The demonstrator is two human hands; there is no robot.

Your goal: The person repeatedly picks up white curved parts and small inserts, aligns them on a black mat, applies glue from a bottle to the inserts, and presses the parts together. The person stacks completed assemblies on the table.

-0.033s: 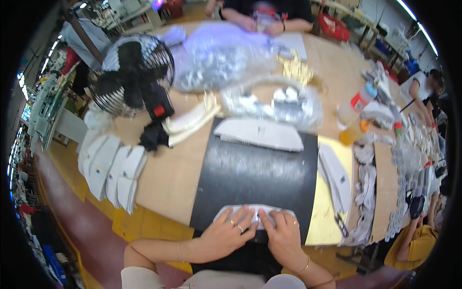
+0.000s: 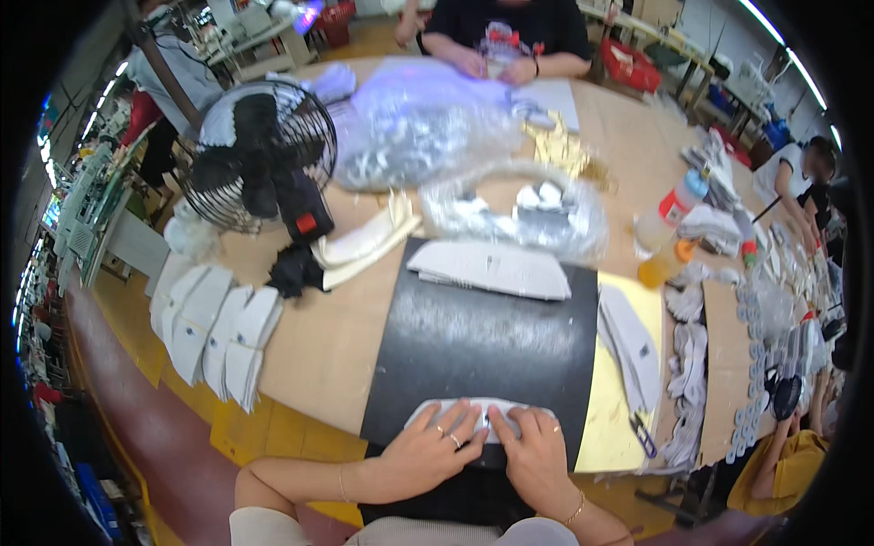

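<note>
Left hand point(image 2: 430, 458) and right hand point(image 2: 539, 461): side by side, fingers extended, unclenched, on pale fabric panel point(image 2: 482, 409), six o'clock on black mat point(image 2: 487, 346).

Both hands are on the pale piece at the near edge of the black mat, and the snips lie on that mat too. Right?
Not quite: the snips lie on the yellow sheet, right of the black mat, per the head view. Both hands are on the pale piece.

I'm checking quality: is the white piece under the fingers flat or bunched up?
Flat, where visible: the white piece lies spread on the black mat, the left hand and right hand on top.
</note>
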